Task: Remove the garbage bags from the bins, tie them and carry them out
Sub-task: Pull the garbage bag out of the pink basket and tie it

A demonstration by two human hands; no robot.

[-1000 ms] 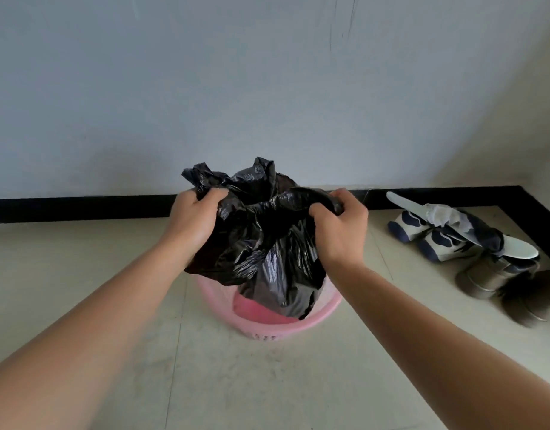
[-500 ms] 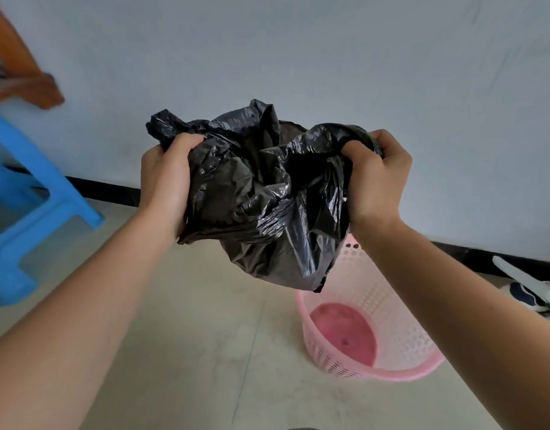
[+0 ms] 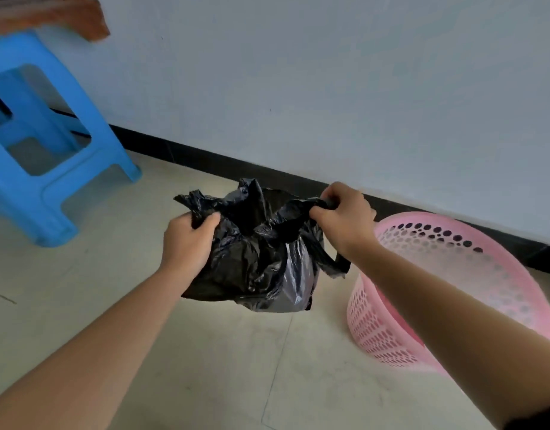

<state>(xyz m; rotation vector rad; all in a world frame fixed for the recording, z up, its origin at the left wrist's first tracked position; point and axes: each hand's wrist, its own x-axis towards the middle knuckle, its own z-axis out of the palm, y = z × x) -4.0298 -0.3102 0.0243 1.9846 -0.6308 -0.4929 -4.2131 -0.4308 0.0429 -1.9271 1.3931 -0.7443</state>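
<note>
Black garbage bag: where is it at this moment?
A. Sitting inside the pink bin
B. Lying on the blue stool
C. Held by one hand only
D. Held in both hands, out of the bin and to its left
D. The left hand and right hand each grip the top of the black garbage bag, which is clear of the pink bin standing at the right.

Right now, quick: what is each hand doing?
Left hand: closed, gripping the left edge of the black garbage bag.
Right hand: closed, gripping the bag's right handle.
</note>
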